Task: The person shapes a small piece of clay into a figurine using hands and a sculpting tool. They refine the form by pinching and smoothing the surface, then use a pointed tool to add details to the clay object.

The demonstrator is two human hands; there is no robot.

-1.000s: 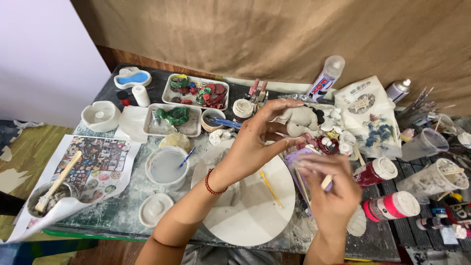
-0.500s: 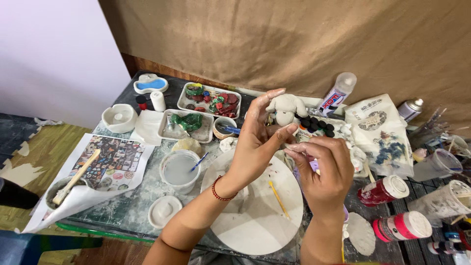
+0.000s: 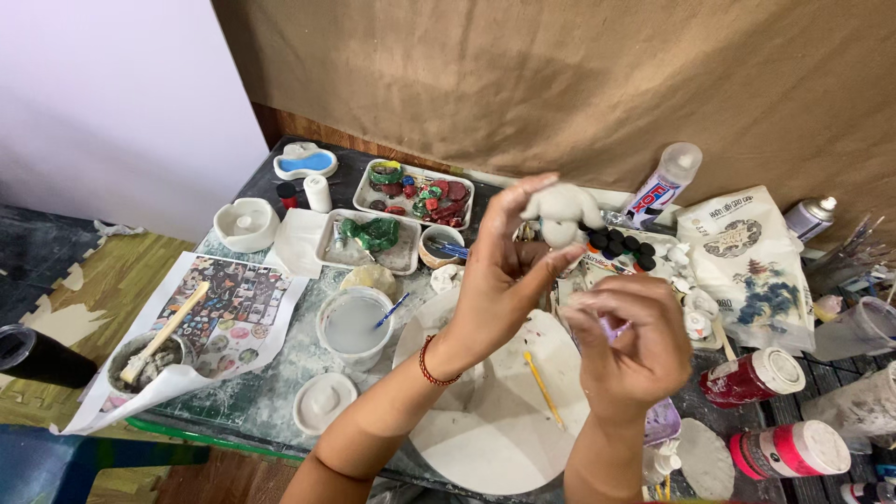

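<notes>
My left hand [image 3: 499, 280] is raised over the table with its fingers spread and nothing in it; its thumb reaches toward my right hand [image 3: 627, 347]. The right hand's fingers are curled around a small pale purple thing [image 3: 611, 327], mostly hidden. Both hands hover above a round white board [image 3: 485, 448] on which a thin yellow stick [image 3: 542, 388] lies. A white clay figure [image 3: 563, 207] stands on the table just behind my left fingertips.
A white cup of milky water [image 3: 353, 325] holds a blue brush. Trays of red pieces [image 3: 415, 191] and green pieces [image 3: 369, 238] sit at the back. Red jars [image 3: 756, 376], a squeeze bottle [image 3: 663, 182] and a spray can [image 3: 808, 217] crowd the right. A bowl with a wooden stick [image 3: 149, 355] rests on printed paper.
Both hands have risen and drawn closer together. The view has shifted, so the table now sits lower and further right. The stick seen in my right hand earlier no longer shows.
</notes>
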